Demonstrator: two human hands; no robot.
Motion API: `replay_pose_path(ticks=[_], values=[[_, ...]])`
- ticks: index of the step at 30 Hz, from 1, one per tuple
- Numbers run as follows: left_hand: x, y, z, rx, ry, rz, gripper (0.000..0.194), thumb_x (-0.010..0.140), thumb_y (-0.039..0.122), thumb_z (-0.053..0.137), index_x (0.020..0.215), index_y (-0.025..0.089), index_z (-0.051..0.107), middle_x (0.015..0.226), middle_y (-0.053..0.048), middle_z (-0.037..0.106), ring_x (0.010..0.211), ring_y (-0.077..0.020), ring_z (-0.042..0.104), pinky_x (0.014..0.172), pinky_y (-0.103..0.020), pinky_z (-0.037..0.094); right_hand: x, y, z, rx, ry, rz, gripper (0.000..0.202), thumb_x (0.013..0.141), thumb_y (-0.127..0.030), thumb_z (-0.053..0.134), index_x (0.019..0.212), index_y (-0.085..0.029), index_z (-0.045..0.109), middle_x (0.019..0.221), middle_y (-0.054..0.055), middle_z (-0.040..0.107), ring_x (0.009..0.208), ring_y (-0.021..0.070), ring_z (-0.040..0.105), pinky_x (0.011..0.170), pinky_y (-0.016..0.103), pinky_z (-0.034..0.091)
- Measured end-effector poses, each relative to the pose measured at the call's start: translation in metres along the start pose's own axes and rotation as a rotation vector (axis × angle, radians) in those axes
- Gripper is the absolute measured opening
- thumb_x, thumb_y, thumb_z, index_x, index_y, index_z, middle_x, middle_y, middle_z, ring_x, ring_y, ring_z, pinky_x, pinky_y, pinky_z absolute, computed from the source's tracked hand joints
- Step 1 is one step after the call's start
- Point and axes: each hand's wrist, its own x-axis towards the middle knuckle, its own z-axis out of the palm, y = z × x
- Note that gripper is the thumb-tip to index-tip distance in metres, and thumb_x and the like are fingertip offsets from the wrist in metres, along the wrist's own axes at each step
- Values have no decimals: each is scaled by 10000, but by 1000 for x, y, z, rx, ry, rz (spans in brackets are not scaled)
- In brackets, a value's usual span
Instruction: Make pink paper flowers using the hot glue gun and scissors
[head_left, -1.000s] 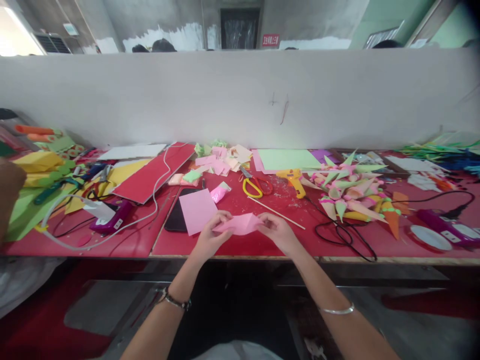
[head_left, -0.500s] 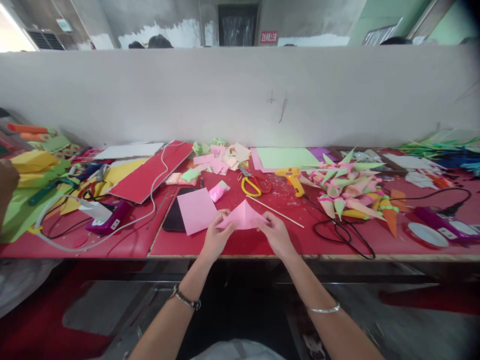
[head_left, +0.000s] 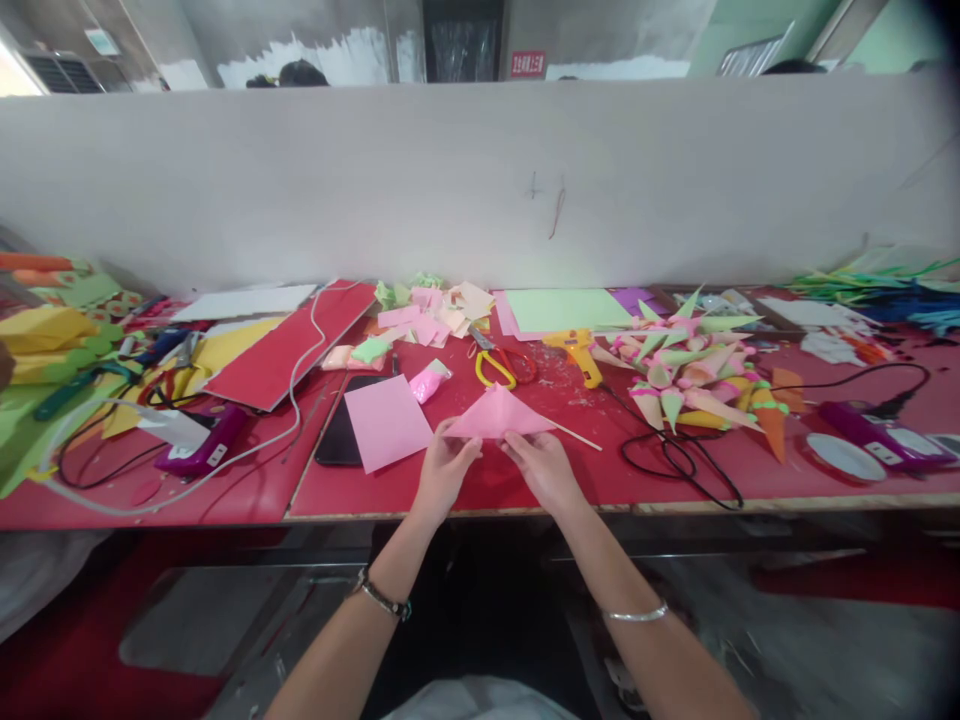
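A folded pink paper triangle [head_left: 498,412] is held just above the front of the red table, its peak pointing away from me. My left hand [head_left: 447,466] pinches its lower left edge, and my right hand [head_left: 541,464] grips the lower edge right of the middle. A thin wooden stick [head_left: 577,436] lies behind the paper's right corner, partly hidden. To the left, a flat pink sheet [head_left: 388,422] overlaps a black phone-like slab [head_left: 336,436]. Beyond the paper lie scissors with yellow handles [head_left: 495,368] and a small pink packet [head_left: 430,381].
A yellow glue gun [head_left: 576,352] with a black cord lies right of the scissors, beside a heap of paper cones [head_left: 682,372]. Purple power strips [head_left: 202,445] sit at both sides. A white partition [head_left: 375,180] closes off the back. At far left, part of another person shows.
The pink paper has turned from an opened, creased shape into a flatter triangle. My right hand has shifted inward along its lower edge. The whole view has moved slightly.
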Motion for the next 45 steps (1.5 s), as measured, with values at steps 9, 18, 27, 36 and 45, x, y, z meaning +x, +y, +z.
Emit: replay_pose_path(ticks=[9, 18, 27, 36, 45], values=[[-2, 2, 0, 329, -50, 67, 226, 730, 351, 542, 696, 144, 626, 616, -11, 643, 579, -141, 585, 607, -255, 465, -1, 0, -1, -129, -37, -38, 229, 619, -364, 656, 643, -136, 651, 622, 33, 648, 637, 158, 590, 669, 308, 466], [0, 4, -8, 472, -36, 108, 286, 732, 389, 527, 612, 139, 595, 563, -12, 602, 547, -136, 535, 523, -231, 381, -5, -8, 4, -302, -88, -102, 236, 674, -374, 600, 629, -145, 636, 584, 24, 623, 608, 152, 579, 646, 290, 459], [1, 4, -8, 463, -207, 196, 145, 798, 250, 437, 791, 154, 546, 782, -23, 602, 738, -136, 545, 695, -249, 402, -9, -12, 5, -379, -156, -91, 194, 688, -334, 587, 687, -144, 626, 614, 18, 618, 610, 145, 563, 621, 272, 446], [2, -1, -13, 429, -241, 125, 152, 748, 266, 518, 821, 143, 569, 721, -14, 617, 657, -126, 553, 621, -233, 424, -7, -6, 5, -339, -145, -108, 211, 691, -320, 591, 812, -146, 589, 698, 25, 623, 589, 126, 543, 598, 264, 450], [3, 0, -13, 352, -177, 83, 120, 703, 174, 522, 782, 123, 597, 767, -40, 655, 722, -154, 592, 636, -241, 455, -7, -6, 5, -386, -161, -77, 166, 685, -280, 588, 789, -151, 599, 708, 25, 641, 653, 143, 580, 658, 285, 474]])
